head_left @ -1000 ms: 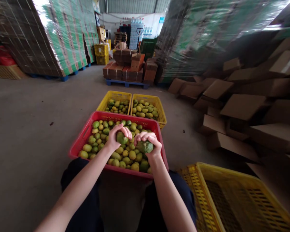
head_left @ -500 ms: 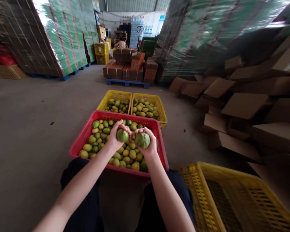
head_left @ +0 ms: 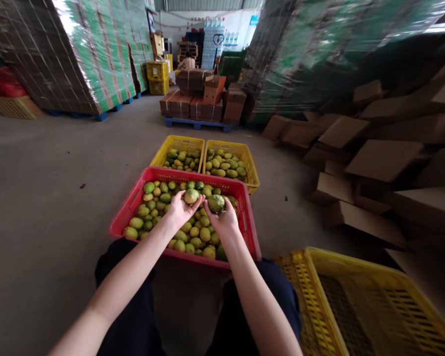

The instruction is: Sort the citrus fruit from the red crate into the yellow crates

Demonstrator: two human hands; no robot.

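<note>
Above a red crate [head_left: 120, 217] heaped with green and yellow lemons [head_left: 180, 236], I hold one fruit in each hand. My left hand [head_left: 181, 210] cradles a yellowish-green lemon [head_left: 191, 197], fingers curled around its sides. In my right hand [head_left: 224, 217] is a darker green lemon [head_left: 216, 203] with a bumpy skin, gripped between thumb and fingers. The two hands are close together, fingertips almost meeting.
Two yellow crates [head_left: 252, 170] of lemons stand behind the red one. A yellow crate [head_left: 319, 296] is at my right knee. Flattened and folded cardboard boxes [head_left: 383, 159] pile up on the right. Wrapped pallet stacks [head_left: 100, 54] rise behind; a person [head_left: 187, 62] sits far back.
Both hands have turned the lemons and moved slightly up and away from me. The left lemon now shows a paler side. The view has shifted slightly.
</note>
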